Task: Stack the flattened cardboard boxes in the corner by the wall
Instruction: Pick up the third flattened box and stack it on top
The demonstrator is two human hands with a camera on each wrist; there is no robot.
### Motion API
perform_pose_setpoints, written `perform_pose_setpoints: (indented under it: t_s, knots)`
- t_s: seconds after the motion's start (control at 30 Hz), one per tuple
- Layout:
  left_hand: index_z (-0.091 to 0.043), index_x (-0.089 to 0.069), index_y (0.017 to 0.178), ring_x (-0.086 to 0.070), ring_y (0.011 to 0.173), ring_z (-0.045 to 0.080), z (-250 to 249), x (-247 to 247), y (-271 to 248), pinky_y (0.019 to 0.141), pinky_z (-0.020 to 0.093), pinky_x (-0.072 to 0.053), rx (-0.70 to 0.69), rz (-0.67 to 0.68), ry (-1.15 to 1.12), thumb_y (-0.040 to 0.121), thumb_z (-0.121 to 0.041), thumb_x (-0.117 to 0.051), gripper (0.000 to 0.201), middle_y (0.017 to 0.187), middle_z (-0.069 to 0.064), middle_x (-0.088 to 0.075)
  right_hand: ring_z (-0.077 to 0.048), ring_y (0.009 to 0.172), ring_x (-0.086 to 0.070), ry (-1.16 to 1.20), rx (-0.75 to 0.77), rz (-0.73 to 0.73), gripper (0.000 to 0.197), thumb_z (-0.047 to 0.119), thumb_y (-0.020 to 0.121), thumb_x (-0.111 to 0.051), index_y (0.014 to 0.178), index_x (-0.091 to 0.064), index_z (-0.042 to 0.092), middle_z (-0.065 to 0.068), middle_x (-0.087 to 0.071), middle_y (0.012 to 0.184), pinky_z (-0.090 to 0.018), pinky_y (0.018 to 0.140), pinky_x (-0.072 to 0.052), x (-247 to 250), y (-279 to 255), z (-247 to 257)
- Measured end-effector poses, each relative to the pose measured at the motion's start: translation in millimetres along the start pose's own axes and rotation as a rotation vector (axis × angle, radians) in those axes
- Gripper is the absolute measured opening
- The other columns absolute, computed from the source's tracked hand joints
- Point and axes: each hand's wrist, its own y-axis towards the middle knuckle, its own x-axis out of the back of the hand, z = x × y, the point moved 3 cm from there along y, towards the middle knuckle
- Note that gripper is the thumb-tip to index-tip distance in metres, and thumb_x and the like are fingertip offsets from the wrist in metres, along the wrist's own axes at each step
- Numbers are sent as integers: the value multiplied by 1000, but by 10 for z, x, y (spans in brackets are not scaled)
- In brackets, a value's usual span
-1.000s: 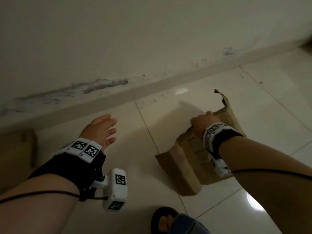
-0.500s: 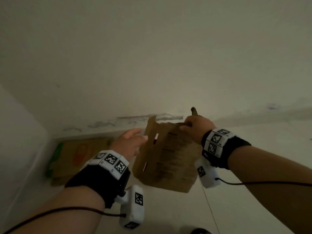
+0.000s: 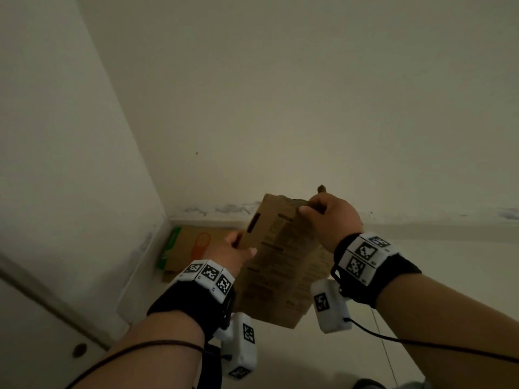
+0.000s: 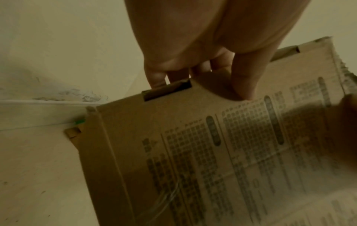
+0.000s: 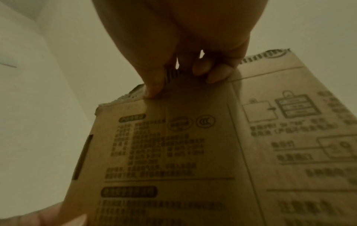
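Observation:
A flattened brown cardboard box [image 3: 280, 259] printed with dark text hangs in the air between both hands, tilted. My left hand [image 3: 233, 249] grips its left edge, thumb on the printed face [image 4: 193, 145] and fingers [image 4: 156, 76] behind. My right hand [image 3: 331, 217] pinches the torn top edge, thumb and fingers [image 5: 214, 76] curled over the printed panel [image 5: 173, 152]. Behind it, another flattened box [image 3: 193, 248] with green and orange print lies on the floor in the corner by the wall.
Two pale walls meet at the corner [image 3: 165, 214], with a scuffed skirting board [image 3: 421, 223] along the far one. A door or panel [image 3: 42, 318] stands at the lower left. Light tiled floor [image 3: 365, 355] lies below the hands.
The box was lifted off the floor by my right hand and carried left toward the corner. My left hand, open before, has taken hold of its left edge.

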Motion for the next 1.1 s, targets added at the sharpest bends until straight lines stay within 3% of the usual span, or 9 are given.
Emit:
perform_pose_setpoints:
  t_s: [0.2,0.33,0.43,0.53,0.63,0.77,0.87,0.97,1.1]
  knots:
    - [-39,-52,127,-64,103,29,109,23,157,94,41,-51,29,-116,74,73,-48,-59,55,126,3,-61,-17,93,-60,145,-1,4,31,31,81,-65,110,-60,23,3,-60,104,-20,70,-46,-37,24,-97]
    - [-24,-59,125,-63,108,28,95,75,237,95,36,-48,50,-181,-46,85,-33,-58,41,122,2,-66,-27,113,-54,95,-79,-46,61,29,77,-69,131,-43,20,-9,-44,134,-37,94,-49,-17,95,-292]
    - [-22,-56,127,-61,110,29,79,126,290,93,35,-46,61,-202,-178,89,-29,-54,39,119,3,-65,-29,118,-52,98,-199,1,72,32,77,-70,138,-34,17,-12,-44,139,-36,89,-47,-36,106,-452]
    - [-33,-64,110,-63,107,30,81,142,359,95,40,-47,23,-210,-301,85,-32,-57,26,111,0,-66,-30,124,-50,128,-299,170,82,39,78,-69,144,-26,15,-14,-45,142,-37,93,-44,-117,119,-545]
    - [-32,-63,87,-63,110,35,174,147,512,98,53,-46,-7,-243,-456,80,-26,-62,9,113,11,-68,-28,125,-51,190,-329,274,89,45,75,-70,146,-24,18,-10,-47,142,-40,101,-43,-198,135,-586]
    - [-43,-70,83,-67,101,32,178,106,560,92,57,-47,21,-146,-583,73,-32,-61,18,104,3,-74,-23,111,-58,363,-331,328,84,44,66,-77,137,-38,23,-2,-61,120,-44,102,-45,-267,139,-583]
    - [-40,-70,87,-67,100,32,145,84,532,90,60,-48,27,-108,-613,80,-26,-58,19,104,6,-74,-24,110,-61,505,-344,345,95,50,44,-82,130,-47,26,-1,-65,116,-51,101,-45,-272,163,-619]
    - [-37,-67,95,-66,102,33,122,47,508,92,60,-46,16,-80,-649,86,-22,-54,22,106,7,-73,-27,110,-63,635,-328,404,70,33,59,-82,122,-57,19,-6,-68,117,-52,102,-44,-260,130,-560]
    - [-32,-62,111,-64,105,34,139,31,499,94,60,-46,12,-91,-657,87,-24,-53,27,113,10,-70,-32,102,-64,791,-339,463,33,4,81,-63,114,-62,7,-14,-69,111,-48,93,-50,-286,100,-501]
